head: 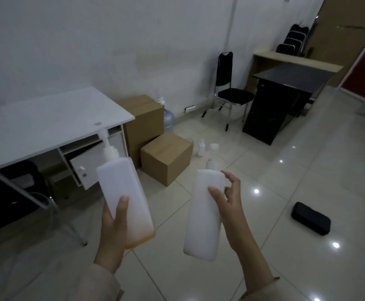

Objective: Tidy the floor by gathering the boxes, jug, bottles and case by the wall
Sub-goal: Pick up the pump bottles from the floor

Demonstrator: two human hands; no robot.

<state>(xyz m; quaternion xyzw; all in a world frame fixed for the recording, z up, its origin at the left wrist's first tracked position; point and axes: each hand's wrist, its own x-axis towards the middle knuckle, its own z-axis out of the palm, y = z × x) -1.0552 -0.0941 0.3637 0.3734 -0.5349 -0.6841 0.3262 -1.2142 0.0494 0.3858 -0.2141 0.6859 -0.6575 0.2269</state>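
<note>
My left hand (114, 227) grips a tall white pump bottle (123, 192) with a little orange liquid at its base. My right hand (229, 205) holds a second white pump bottle (201, 218) near its top. Both bottles are raised above the tiled floor. Ahead by the wall stand a tall cardboard box (144, 118) and a smaller cardboard box (166, 157) in front of it. A clear water jug (169, 119) with a pump on top stands beside the tall box. A small white pump bottle (201, 147) stands on the floor near the small box. A black case (311, 218) lies on the floor at right.
A white desk (46, 122) with an open cabinet door stands at left, a dark chair under its near end. A black chair (231, 92) and a black desk (286, 98) are against the far wall. A power strip (190, 108) lies by the wall.
</note>
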